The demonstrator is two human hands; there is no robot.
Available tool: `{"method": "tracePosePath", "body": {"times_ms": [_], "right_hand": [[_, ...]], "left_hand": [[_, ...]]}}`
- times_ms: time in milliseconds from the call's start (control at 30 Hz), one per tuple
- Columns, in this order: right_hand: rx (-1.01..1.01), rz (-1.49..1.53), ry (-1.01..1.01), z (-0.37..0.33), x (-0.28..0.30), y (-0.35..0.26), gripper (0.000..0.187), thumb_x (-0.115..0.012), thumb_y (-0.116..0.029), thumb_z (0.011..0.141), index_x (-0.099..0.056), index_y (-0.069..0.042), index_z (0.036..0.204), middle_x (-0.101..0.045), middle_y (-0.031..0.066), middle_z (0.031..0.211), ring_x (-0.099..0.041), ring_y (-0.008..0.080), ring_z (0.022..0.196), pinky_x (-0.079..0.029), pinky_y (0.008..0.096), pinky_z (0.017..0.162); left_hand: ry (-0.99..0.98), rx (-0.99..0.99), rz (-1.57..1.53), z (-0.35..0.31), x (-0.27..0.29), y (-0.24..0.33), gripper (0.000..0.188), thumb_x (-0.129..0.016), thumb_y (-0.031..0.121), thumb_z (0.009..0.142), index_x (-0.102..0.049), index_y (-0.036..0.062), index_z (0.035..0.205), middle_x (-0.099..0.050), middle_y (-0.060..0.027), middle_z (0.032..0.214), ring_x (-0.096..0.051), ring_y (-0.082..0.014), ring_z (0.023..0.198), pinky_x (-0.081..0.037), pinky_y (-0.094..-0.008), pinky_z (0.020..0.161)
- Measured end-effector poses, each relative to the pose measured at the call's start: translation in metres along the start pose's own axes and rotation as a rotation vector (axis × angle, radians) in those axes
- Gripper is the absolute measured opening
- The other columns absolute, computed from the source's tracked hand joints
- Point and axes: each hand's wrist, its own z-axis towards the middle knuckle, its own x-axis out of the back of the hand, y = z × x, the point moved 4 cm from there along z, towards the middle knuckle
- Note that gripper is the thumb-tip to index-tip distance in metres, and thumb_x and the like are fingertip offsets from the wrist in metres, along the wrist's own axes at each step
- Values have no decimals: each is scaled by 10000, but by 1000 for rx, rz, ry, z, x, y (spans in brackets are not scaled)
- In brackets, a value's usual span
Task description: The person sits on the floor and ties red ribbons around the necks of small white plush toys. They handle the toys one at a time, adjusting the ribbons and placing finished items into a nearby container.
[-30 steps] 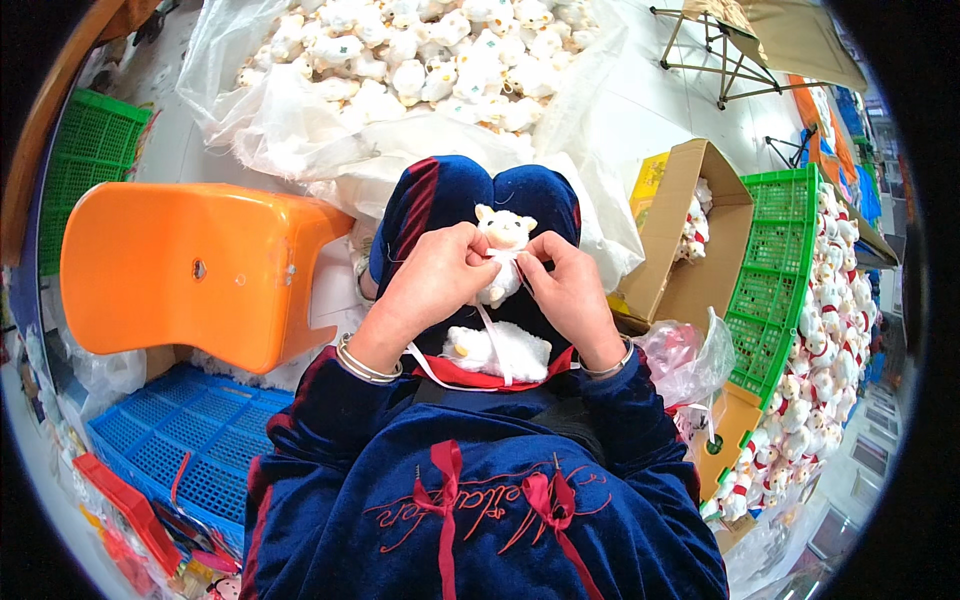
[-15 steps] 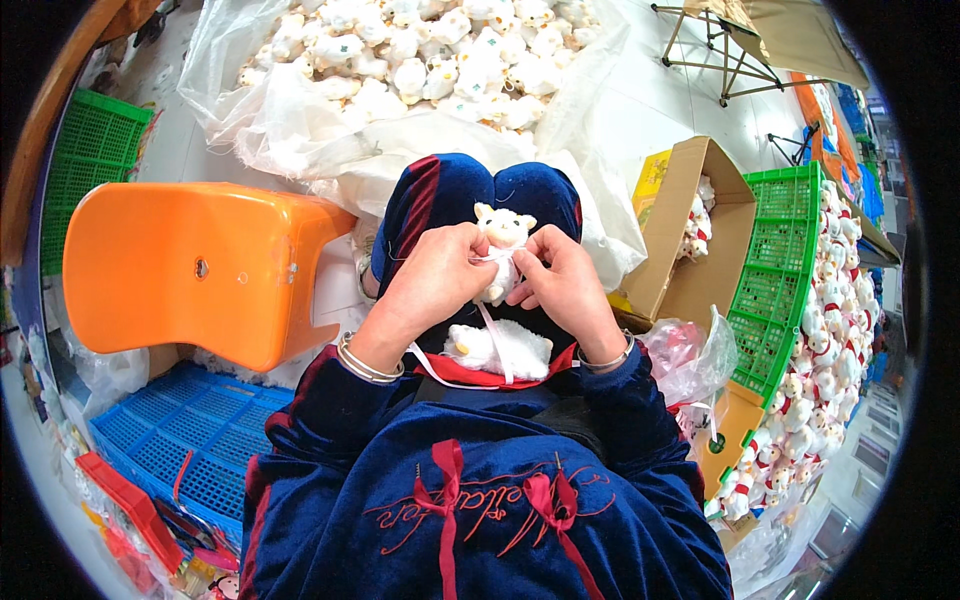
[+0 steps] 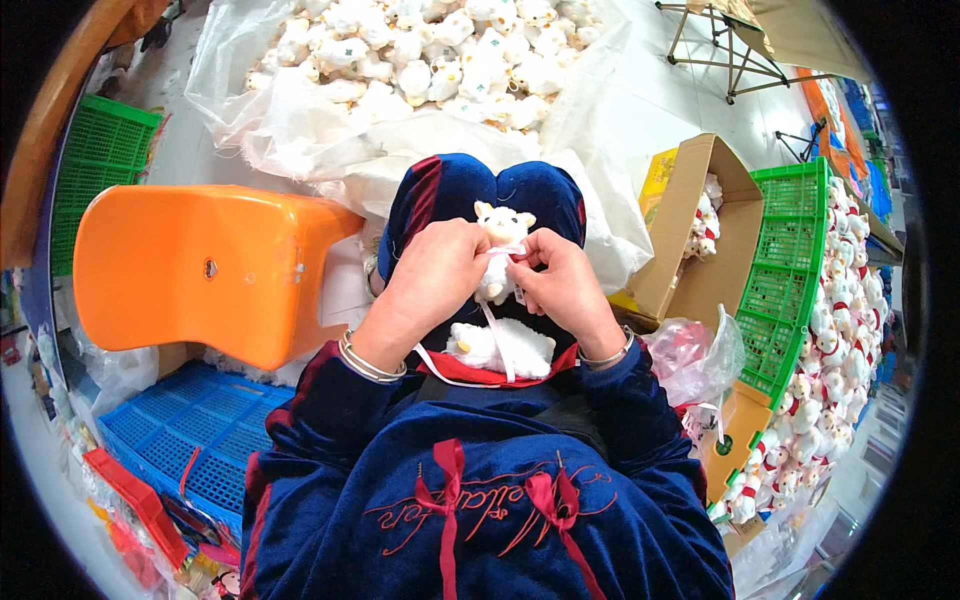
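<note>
A small white plush animal (image 3: 503,222) with ears sits upright between my knees, facing up toward me. My left hand (image 3: 437,270) is at its left side, fingers pinched on a pale ribbon (image 3: 507,249) at its neck. From the other side my right hand (image 3: 568,287) pinches the same ribbon, thumb against forefinger. Part of the toy's body is hidden behind my fingers. A second white plush toy (image 3: 490,347) lies on its side on red cloth in my lap, with a pale ribbon strip across it.
Ahead, a clear plastic sheet (image 3: 330,150) holds a heap of white plush toys (image 3: 430,60). An orange stool (image 3: 180,270) stands left, above a blue crate (image 3: 190,420). At right are a cardboard box (image 3: 690,220), a green crate (image 3: 780,270) and many toys with red neckbands (image 3: 825,370).
The pale ribbon now shows drawn across the toy's neck between my fingers. My right fingers have shifted slightly, and the view has moved a little.
</note>
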Motion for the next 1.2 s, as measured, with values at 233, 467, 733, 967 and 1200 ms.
{"method": "tracePosePath", "body": {"times_ms": [233, 467, 733, 967, 1200], "right_hand": [[-13, 157, -56, 4, 3, 5, 138, -662, -47, 916, -592, 16, 1017, -662, 52, 788, -645, 98, 591, -491, 249, 483], [74, 178, -46, 9, 5, 15, 123, -653, -95, 966, -631, 6, 1033, -670, 33, 878, -655, 87, 735, -509, 220, 637], [245, 133, 99, 11, -4, 21, 177, -614, -173, 1026, -634, -6, 973, -649, -8, 828, -553, 51, 690, -464, 227, 618], [380, -150, 266, 2, -6, 8, 201, -602, -173, 1004, -594, 18, 941, -673, 208, 792, -690, 334, 721, -518, 405, 639], [330, -99, 314, 7, -9, 21, 222, -582, -172, 1018, -574, 16, 899, -663, 193, 742, -672, 328, 663, -508, 409, 605]], "left_hand": [[-1, 58, -56, 6, -5, -2, 169, -699, 122, 861, -706, -32, 931, -712, -227, 853, -717, -347, 791, -546, -409, 715], [-6, 112, -162, 7, -5, -3, 223, -714, 171, 891, -717, -41, 963, -724, -142, 786, -701, -171, 713, -550, -325, 667], [-3, 221, -509, -7, -21, -6, 210, -605, 171, 1011, -666, -27, 975, -708, -75, 773, -667, -99, 621, -538, -244, 569], [-52, 375, -812, -9, -42, -24, 196, -492, 180, 1071, -550, -8, 1078, -643, -64, 793, -697, -151, 611, -563, -245, 523], [-45, 413, -957, -13, -50, -30, 259, -461, 202, 1074, -519, -48, 1106, -639, -107, 842, -726, -214, 639, -583, -279, 529]]}}
